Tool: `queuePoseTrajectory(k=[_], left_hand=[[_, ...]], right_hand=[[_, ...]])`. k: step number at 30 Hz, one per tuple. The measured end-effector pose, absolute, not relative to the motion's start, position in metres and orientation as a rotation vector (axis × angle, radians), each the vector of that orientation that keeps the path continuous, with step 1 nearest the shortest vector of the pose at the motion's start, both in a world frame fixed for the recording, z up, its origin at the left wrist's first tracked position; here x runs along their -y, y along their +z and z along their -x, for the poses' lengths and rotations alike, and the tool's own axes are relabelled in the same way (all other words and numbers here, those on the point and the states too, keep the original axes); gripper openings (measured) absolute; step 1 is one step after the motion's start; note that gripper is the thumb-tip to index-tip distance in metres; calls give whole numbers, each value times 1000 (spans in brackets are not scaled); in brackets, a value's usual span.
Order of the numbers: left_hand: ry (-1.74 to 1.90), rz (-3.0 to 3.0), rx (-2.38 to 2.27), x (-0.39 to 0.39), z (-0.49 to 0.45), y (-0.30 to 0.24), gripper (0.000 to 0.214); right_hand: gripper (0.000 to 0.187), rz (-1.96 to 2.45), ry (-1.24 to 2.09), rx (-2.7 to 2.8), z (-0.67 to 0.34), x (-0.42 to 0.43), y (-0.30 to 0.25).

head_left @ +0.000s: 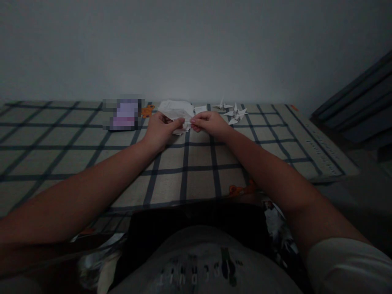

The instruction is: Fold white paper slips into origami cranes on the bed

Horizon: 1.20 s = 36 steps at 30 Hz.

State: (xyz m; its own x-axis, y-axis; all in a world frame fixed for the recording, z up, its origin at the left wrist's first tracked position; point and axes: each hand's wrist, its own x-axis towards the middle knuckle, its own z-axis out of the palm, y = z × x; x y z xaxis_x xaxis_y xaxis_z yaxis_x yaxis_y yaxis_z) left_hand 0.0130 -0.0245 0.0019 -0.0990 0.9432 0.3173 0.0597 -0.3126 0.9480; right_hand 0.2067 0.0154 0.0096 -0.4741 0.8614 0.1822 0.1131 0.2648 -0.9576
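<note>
Between my two hands is a thin sheet of white paper [178, 112], held just above a stack of white paper [174, 103]. My left hand [159, 127] pinches the sheet's left side, thumb on top. The thumb and fingertips of my right hand [208, 122] close on its right edge. Loose corners of other sheets stick out below the sheet. To the right of the stack lie several folded white paper cranes [235, 113], close to the wall. A small white paper piece [201, 109] rests just behind my right hand.
A checked cloth [199, 157] covers the table, which stands against a grey wall [196, 49]. At the left is a purple object [126, 114], partly blurred out. My lap is below the near edge; dark slatted panels [361, 94] stand at the right.
</note>
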Motion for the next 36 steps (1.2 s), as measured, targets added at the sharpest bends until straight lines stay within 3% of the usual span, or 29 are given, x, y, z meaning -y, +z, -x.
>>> queuePoseTrajectory(k=[11, 16, 36], left_hand=[[1538, -1443, -1137, 26, -14, 3, 29], [1561, -1408, -1140, 24, -11, 0, 30], [1520, -1429, -1079, 27, -13, 0, 29]], right_hand=[[12, 884, 1412, 1633, -200, -16, 10], [19, 906, 1461, 1578, -202, -17, 7], [15, 870, 1399, 1654, -205, -16, 5]])
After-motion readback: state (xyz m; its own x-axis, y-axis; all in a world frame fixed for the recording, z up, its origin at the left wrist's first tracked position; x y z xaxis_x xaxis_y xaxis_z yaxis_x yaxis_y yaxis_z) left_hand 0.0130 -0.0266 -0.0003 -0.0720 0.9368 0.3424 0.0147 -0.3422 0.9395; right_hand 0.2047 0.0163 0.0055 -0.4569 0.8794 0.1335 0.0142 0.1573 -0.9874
